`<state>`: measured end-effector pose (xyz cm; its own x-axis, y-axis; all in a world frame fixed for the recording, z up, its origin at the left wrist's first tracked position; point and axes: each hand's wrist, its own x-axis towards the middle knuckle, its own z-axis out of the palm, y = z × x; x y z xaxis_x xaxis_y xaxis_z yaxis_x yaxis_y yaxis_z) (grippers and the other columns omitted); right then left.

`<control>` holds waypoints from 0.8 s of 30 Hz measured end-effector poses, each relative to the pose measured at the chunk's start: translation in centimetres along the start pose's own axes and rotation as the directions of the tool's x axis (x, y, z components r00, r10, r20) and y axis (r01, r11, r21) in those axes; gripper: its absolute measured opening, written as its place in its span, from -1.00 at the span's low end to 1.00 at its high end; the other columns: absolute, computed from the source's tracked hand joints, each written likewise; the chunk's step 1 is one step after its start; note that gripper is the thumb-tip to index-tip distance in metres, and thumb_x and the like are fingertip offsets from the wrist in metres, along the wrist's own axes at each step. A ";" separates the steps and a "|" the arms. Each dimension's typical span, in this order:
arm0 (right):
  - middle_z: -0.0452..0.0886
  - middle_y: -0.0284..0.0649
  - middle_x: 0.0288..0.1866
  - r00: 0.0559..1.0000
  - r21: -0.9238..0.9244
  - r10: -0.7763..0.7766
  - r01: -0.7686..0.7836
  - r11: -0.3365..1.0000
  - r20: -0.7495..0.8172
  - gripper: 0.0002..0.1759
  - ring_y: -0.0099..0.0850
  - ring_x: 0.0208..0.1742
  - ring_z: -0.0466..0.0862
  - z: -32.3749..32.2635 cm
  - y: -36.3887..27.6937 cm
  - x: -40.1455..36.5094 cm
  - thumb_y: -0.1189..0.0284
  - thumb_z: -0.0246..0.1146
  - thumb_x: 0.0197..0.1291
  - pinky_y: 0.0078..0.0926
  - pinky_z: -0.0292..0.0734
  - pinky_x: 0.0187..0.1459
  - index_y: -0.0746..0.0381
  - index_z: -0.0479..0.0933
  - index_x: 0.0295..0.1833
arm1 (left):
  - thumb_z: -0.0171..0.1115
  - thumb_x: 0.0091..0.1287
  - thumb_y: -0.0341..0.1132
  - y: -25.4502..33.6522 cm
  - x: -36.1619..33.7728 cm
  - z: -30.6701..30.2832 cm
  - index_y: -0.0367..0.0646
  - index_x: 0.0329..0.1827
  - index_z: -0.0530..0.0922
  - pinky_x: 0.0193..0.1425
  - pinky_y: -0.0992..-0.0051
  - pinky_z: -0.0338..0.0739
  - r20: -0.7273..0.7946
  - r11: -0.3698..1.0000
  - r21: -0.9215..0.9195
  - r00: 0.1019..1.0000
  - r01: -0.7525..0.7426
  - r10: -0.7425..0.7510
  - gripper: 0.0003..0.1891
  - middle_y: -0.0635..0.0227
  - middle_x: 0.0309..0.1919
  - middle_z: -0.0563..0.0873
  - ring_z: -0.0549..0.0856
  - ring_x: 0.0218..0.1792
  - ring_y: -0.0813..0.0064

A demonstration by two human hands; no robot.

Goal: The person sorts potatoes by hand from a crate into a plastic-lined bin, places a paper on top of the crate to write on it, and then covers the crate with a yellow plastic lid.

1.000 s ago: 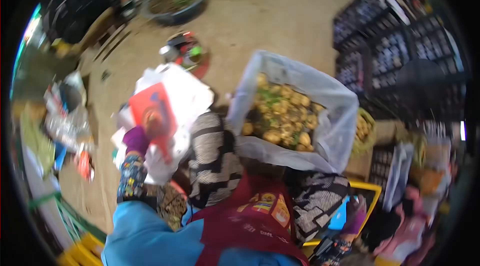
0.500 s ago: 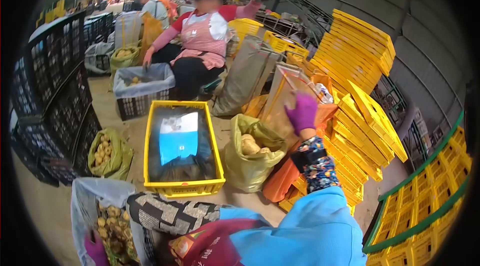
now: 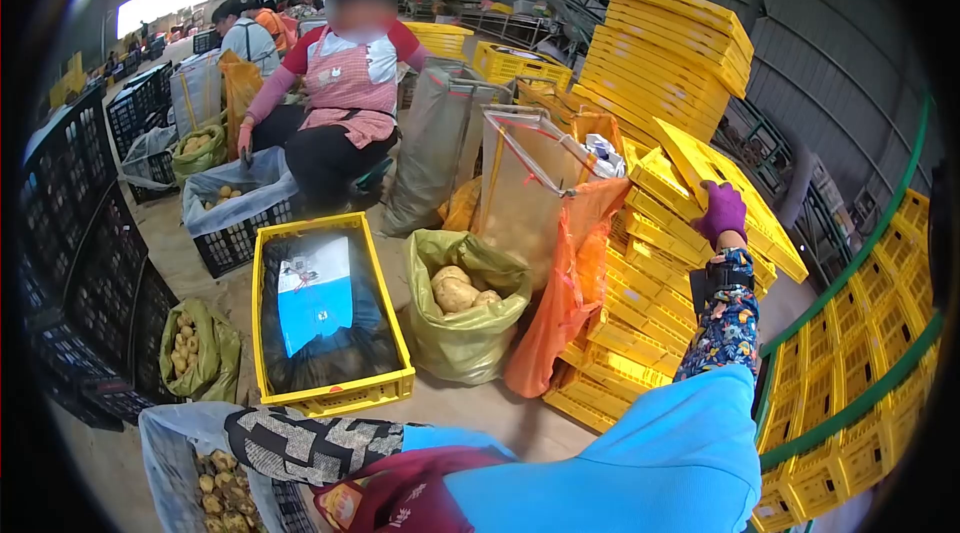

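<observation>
My right hand (image 3: pixel 722 213), in a purple glove, is at the edge of the tilted top yellow crate (image 3: pixel 765 223) on the shorter stack at right. Its fingers are bent and apart, and the thumb points left. Whether they press on the crate is hard to tell. My left hand is out of view. At the lower left, a dark crate lined with a pale bag (image 3: pixel 165 443) holds potatoes (image 3: pixel 225 498). A yellow crate (image 3: pixel 400 373) in front of me has black plastic and a blue and white packet (image 3: pixel 318 303) in it.
Beside the crate stand a green sack of potatoes (image 3: pixel 465 333) and an orange bag (image 3: pixel 560 303). A person (image 3: pixel 350 83) sits beyond, by a lined crate (image 3: pixel 240 198). Black crates (image 3: pixel 75 263) rise at left, tall yellow stacks (image 3: pixel 665 53) at right. A green-railed rack (image 3: pixel 850 363) holds yellow crates.
My right hand has moved right, from near the clear bag to the tilted yellow crate. My left hand has left the view. The view has turned right. The seated person's raised arm is down.
</observation>
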<state>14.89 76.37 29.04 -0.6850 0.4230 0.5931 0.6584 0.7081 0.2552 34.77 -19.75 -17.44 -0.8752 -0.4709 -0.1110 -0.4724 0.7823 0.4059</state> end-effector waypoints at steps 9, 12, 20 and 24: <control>0.60 -0.10 -0.20 0.890 0.190 -0.157 0.259 0.947 -0.428 -0.61 -0.06 -0.06 0.60 -1.7 -4.9 3.5 0.40 0.45 -0.13 -0.12 0.53 -0.07 0.03 0.55 -0.09 | 0.12 0.38 0.02 0.7 0.0 -2.0 -0.25 0.09 0.62 0.06 0.17 0.49 -0.032 0.994 0.010 0.993 0.112 -0.112 -0.51 -0.10 -0.11 0.70 0.66 -0.06 -0.05; 0.58 -0.13 -0.24 0.849 0.217 -0.246 0.380 0.899 -0.468 -0.59 -0.09 -0.11 0.58 -5.4 -13.5 1.4 0.37 0.43 -0.13 -0.16 0.52 -0.12 0.08 0.54 -0.08 | 0.11 0.38 0.03 0.3 0.4 -1.8 -0.24 0.10 0.62 0.06 0.18 0.49 -0.055 0.996 -0.045 0.995 0.078 -0.080 -0.51 -0.10 -0.10 0.70 0.65 -0.05 -0.04; 0.53 -0.17 -0.17 0.750 0.174 -0.344 0.516 0.839 -0.565 -0.52 -0.17 -0.13 0.56 -12.1 -28.2 -7.5 0.35 0.43 -0.16 -0.18 0.49 -0.19 0.09 0.51 -0.02 | 0.05 0.41 0.05 2.5 2.3 -4.1 -0.13 0.25 0.55 0.18 0.18 0.45 -0.286 0.998 -0.052 0.958 -0.034 0.018 -0.48 -0.07 0.08 0.65 0.64 0.05 0.03; 0.50 -0.18 -0.17 0.754 0.137 -0.447 0.569 0.811 -0.482 -0.57 -0.18 -0.14 0.55 -14.1 -29.9 -12.8 0.38 0.34 -0.08 -0.21 0.47 -0.22 0.08 0.49 -0.01 | 0.00 0.50 -0.27 13.7 7.5 -3.7 -0.35 0.28 0.43 0.11 0.40 0.53 -0.489 0.711 -0.595 0.871 -0.375 0.051 -0.59 0.05 0.10 0.63 0.66 0.01 0.28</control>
<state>8.35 41.84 24.59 -0.6604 -0.2699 0.7007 0.1018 0.8924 0.4397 22.14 -14.06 -9.35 -0.7355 -0.5694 0.3673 0.0547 0.4905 0.8697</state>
